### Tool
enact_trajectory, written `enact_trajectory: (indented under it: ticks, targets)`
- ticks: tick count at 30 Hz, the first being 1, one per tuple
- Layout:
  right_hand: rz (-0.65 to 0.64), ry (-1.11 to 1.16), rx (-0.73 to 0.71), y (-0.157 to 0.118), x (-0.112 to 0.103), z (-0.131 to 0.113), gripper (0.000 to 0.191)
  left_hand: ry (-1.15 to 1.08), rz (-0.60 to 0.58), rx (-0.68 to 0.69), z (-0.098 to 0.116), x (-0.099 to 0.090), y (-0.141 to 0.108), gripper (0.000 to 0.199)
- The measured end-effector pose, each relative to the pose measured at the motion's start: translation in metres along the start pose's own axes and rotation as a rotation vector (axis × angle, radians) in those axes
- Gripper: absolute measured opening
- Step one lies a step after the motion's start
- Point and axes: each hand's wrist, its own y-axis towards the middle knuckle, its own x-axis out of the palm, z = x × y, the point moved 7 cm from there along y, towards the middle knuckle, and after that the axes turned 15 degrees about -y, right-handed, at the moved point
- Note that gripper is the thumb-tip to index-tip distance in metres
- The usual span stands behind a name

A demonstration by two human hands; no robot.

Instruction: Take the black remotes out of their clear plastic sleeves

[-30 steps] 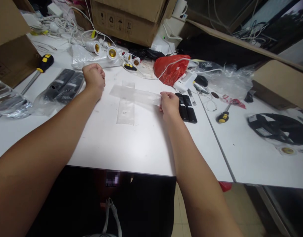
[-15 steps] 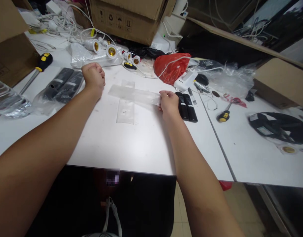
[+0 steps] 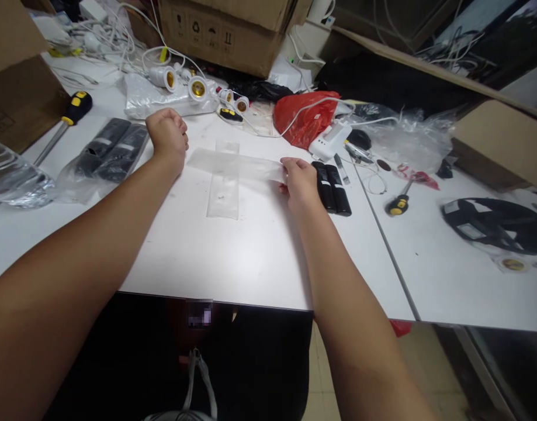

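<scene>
My right hand (image 3: 302, 180) pinches the right end of a clear plastic sleeve (image 3: 259, 168), which stretches leftward. This sleeve crosses over a second clear plastic sleeve (image 3: 223, 202) lying flat on the white table. Two black cylinders (image 3: 337, 193) with white bands lie side by side just right of that hand. My left hand (image 3: 168, 137) is curled into a fist near the sleeve's left end, apart from it, with nothing showing in it. Beside the left hand lie two black cylinders in clear plastic (image 3: 114, 149).
A screwdriver (image 3: 78, 108) and clear plastic packaging (image 3: 16, 175) are at left. White lamp sockets (image 3: 198, 89), a red plastic bag (image 3: 305, 117) and a white power strip (image 3: 329, 140) lie at the back. Rightward are another screwdriver (image 3: 398, 204) and a black coil (image 3: 498, 225). Cardboard boxes (image 3: 220, 38) stand behind.
The held sleeve's left end has shifted slightly left and its right part has lifted a little. Both hands stay nearly in place.
</scene>
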Motion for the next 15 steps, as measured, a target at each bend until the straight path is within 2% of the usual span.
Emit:
enact_trajectory:
  ticks: [3,6,11,13,15]
  targets:
    - [-0.068,0.067,-0.005,0.0,0.004,0.0,0.004,-0.017,-0.029,0.05,-0.001,0.0,0.004,0.03]
    - [-0.058,0.099,-0.003,0.001,0.001,-0.001,0.005,0.012,-0.045,0.087,0.0,0.0,0.007,0.032]
    - [0.049,0.103,0.035,0.002,-0.007,0.002,0.003,0.189,-0.02,0.051,0.001,0.001,0.005,0.033]
    - [0.046,0.092,0.044,0.002,-0.006,0.002,0.003,0.181,-0.021,0.035,0.0,0.001,0.004,0.034]
    - [-0.012,0.09,0.046,-0.001,-0.003,0.001,0.002,0.124,-0.039,0.019,-0.002,0.002,0.006,0.035]
